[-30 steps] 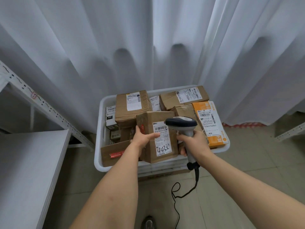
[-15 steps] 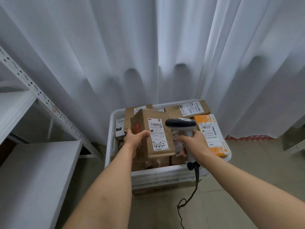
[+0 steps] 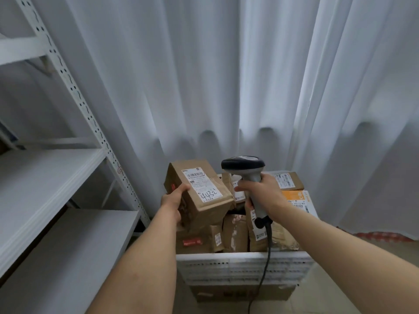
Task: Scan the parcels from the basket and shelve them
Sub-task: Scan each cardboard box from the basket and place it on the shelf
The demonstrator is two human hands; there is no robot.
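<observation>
The left hand point(image 3: 173, 201) grips a brown rectangular cardboard parcel point(image 3: 199, 196) by its left side, thumb on the upper face and fingers curled beneath, holding it in the air above the near left corner of the white perforated plastic basket point(image 3: 244, 266). The parcel is tilted, its long axis running from the far left down toward the near right, with its labelled face turned up toward the camera. On that face a white shipping label point(image 3: 203, 184) carries a barcode near its far end and the handwritten number "4432" in black marker near its lower end; the smaller printed lines are too blurred to read. A small red sticker shows on the parcel's left side. The right hand point(image 3: 260, 193) wraps its fingers round the grey handle of a black-headed handheld barcode scanner point(image 3: 246, 175), held upright just beside the parcel's right edge, its head level with the parcel's top and its black cable point(image 3: 265, 264) hanging down over the basket's near rim. Inside the basket lie more brown cardboard boxes point(image 3: 229, 234), and an orange-and-white labelled parcel point(image 3: 299, 198) sits by the right rim; their print is unreadable. A white metal shelving unit point(image 3: 45, 175) stands at the left, and white pleated curtains point(image 3: 204, 75) hang behind the basket.
</observation>
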